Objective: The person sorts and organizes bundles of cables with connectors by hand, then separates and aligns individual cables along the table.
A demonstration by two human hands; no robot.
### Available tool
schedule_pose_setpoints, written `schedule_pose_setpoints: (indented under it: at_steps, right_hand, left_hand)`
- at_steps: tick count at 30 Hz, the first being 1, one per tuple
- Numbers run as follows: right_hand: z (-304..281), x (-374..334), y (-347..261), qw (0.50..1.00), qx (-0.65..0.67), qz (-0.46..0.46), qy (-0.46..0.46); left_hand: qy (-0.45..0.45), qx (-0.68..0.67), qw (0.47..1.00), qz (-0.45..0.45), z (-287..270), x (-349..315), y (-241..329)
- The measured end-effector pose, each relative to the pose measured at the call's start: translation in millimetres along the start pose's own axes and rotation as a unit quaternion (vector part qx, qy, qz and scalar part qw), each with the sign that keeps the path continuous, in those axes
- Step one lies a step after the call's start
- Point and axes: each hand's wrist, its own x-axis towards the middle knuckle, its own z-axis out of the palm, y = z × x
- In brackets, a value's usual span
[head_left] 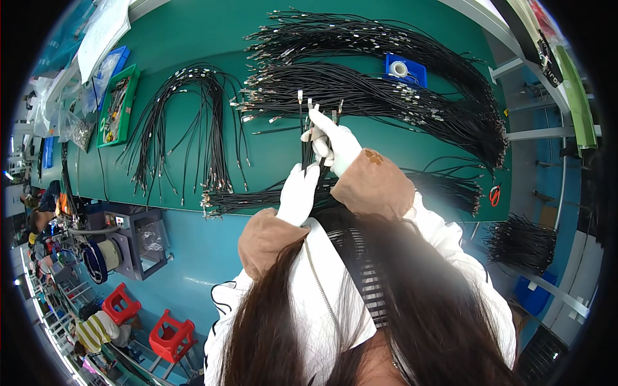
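Note:
Both of my hands wear white gloves and meet over the near middle of the green table. My left hand (298, 191) is closed round several black cables (306, 145) below their ends. Higher up, my right hand (335, 143) grips the same cables close to their metal connectors (310, 103), which point away from me. Just beyond lies a thick bundle of black cables (360, 90) with connector ends toward the left. Another bundle (257, 199) stretches across the table's near edge, partly hidden behind my hands and sleeves.
A curved cable bundle (215, 128) lies at left, beside a green tray (134, 96) of small parts. A blue box (418, 76) with a white tape roll stands among cables. Red-handled snips (494, 195) lie at right. Red stools (172, 338) and a machine (129, 241) stand lower left.

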Motion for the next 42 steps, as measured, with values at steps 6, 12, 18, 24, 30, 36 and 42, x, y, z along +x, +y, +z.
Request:
schedule_pose_setpoints:
  at_steps: [6,12,18,24,30,36,42]
  right_hand:
    - [-9.3,5.3,3.5,0.991,0.070,-0.008,-0.115]
    - [-12.3,2.1,5.3,0.978,0.085,-0.028,-0.191]
    - [-14.3,-0.7,7.9,0.967,0.103,-0.036,-0.228]
    - [-15.4,-2.1,11.4,0.951,0.104,-0.073,-0.283]
    - [-20.8,3.2,17.7,0.935,0.097,-0.084,-0.330]
    - [-17.5,3.6,19.1,0.957,0.040,-0.094,-0.272]
    - [-0.8,-1.1,11.4,0.997,0.016,-0.054,-0.054]
  left_hand:
    - [-0.007,-0.038,0.995,-0.095,-4.0,-0.1,5.7]
    - [0.020,-0.065,0.990,-0.127,-4.6,-5.0,8.7]
    - [0.038,-0.087,0.990,-0.106,-10.5,-12.5,22.5]
    - [0.016,-0.118,0.989,-0.086,-11.7,-8.3,13.2]
    - [0.033,-0.172,0.984,-0.045,-0.6,-5.9,-7.2]
    - [0.028,-0.175,0.984,-0.030,4.1,-3.9,-18.8]
    - [0.064,-0.173,0.983,0.006,-15.3,-5.7,5.8]
